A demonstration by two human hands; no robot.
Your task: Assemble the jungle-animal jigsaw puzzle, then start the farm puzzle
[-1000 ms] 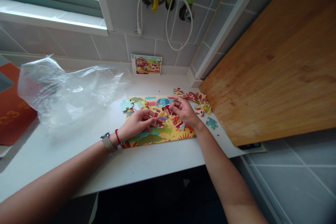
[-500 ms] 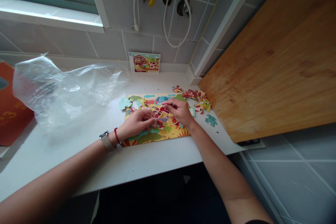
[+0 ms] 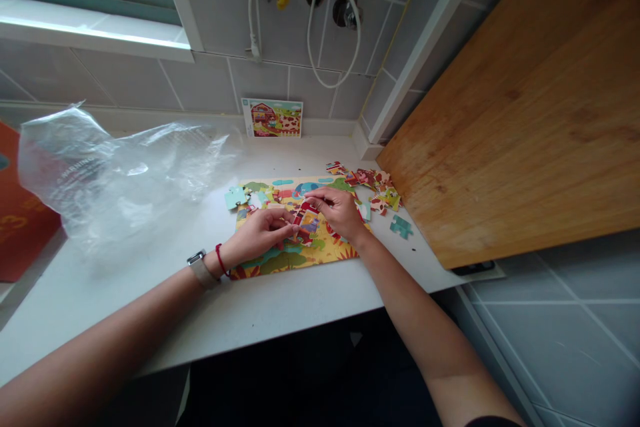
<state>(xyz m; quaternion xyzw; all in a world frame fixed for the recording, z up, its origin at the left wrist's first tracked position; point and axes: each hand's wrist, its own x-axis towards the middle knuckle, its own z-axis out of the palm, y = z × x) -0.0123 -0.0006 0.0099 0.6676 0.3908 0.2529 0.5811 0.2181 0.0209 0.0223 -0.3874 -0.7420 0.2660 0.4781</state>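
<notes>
My left hand (image 3: 265,235) and my right hand (image 3: 337,212) meet over a colourful puzzle board (image 3: 320,253) on the white counter. Between them is a red puzzle piece (image 3: 309,213), tilted above the board. The fingers of my left hand pinch its lower left edge, while my right thumb and fingertips grip its upper edge. Other pieces lie on the board, partly hidden by my hands. A pale green piece (image 3: 235,197) overlaps the board's left edge. To the right are a teal piece (image 3: 401,227) and a heap of red and yellow puzzle pieces (image 3: 373,180).
A small farm picture card (image 3: 273,118) leans against the tiled wall. Clear plastic wrapping (image 3: 130,180) spreads over the counter's left side, beside an orange box (image 3: 27,213). A wooden board (image 3: 525,113) stands along the right. A white cable (image 3: 309,47) hangs from the wall.
The view has shifted slightly. Both hands stay on the red piece, which has turned a little between my fingers.
</notes>
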